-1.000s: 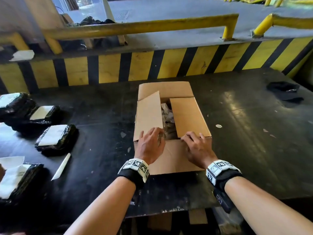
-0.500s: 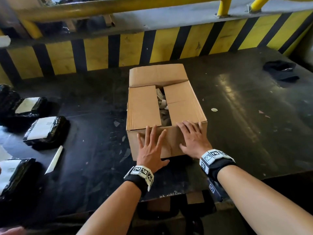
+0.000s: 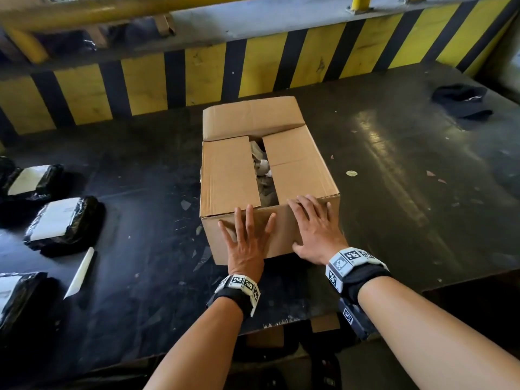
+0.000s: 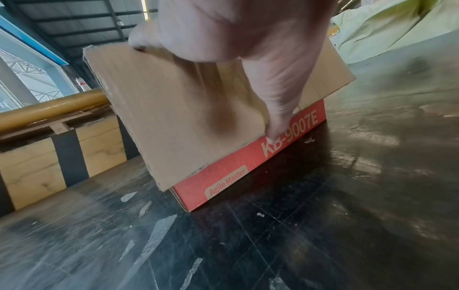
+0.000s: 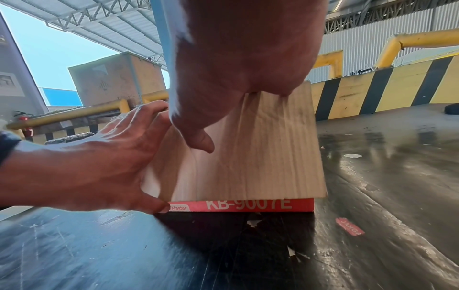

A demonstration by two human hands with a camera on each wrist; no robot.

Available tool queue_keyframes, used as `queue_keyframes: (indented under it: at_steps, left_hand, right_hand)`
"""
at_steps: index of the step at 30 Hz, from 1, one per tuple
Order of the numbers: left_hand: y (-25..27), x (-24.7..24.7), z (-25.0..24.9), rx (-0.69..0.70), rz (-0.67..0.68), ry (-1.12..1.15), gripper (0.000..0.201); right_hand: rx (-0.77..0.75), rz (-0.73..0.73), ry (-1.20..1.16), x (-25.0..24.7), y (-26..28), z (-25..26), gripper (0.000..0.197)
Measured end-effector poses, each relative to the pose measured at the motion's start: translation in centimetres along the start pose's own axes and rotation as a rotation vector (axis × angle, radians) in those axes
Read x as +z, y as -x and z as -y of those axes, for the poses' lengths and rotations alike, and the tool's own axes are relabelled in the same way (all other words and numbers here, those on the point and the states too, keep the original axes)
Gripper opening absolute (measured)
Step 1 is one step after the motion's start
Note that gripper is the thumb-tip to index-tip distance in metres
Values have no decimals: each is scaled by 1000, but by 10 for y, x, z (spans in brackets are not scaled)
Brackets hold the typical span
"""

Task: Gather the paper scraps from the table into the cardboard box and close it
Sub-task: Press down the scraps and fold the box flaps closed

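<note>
The cardboard box (image 3: 233, 175) stands mid-table. Its two side flaps lie folded in, and paper scraps (image 3: 263, 167) show through the gap between them. The far flap (image 3: 253, 116) is tilted up and back. The near flap (image 4: 186, 117) hangs down over the red printed front wall. My left hand (image 3: 247, 235) lies flat on that flap with its fingers spread. My right hand (image 3: 315, 229) lies flat beside it, fingertips reaching the top edge. A few small scraps (image 3: 351, 173) lie on the table (image 3: 394, 220) around the box.
Black wrapped parcels (image 3: 62, 220) with white labels and a white strip (image 3: 80, 273) lie at the left. A dark cloth (image 3: 461, 99) sits far right. A yellow-and-black barrier (image 3: 197, 77) runs behind. The table's front edge (image 3: 281, 323) is just below my wrists.
Both hands went from curled at the box's near rim to lying flat with straight fingers on the near flap. The left side flap dropped flat.
</note>
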State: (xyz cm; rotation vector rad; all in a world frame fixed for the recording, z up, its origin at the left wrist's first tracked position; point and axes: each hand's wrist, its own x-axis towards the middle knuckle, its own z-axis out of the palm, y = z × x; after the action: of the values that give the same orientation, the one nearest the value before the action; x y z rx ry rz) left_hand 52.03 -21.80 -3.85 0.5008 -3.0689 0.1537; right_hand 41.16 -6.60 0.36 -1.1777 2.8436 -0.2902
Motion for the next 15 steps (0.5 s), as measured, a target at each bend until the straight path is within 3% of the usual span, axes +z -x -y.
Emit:
queue_keyframes:
  at_steps: [5,8,11,15]
  left_hand:
    - [8,-24,4,46,76,-10,134]
    - [12,-49,16,111,192,-7,147]
    - [2,-83,28,167,353,20,144]
    - [-25,-142,41,145,608,136,113]
  right_hand:
    - [-83,93,-60,-2,15,0,122]
    - [-177,188,45,2,34,0,127]
    - [-180,207,156,-14,41,1,118]
    - [-231,182,70,-72,25,5,83]
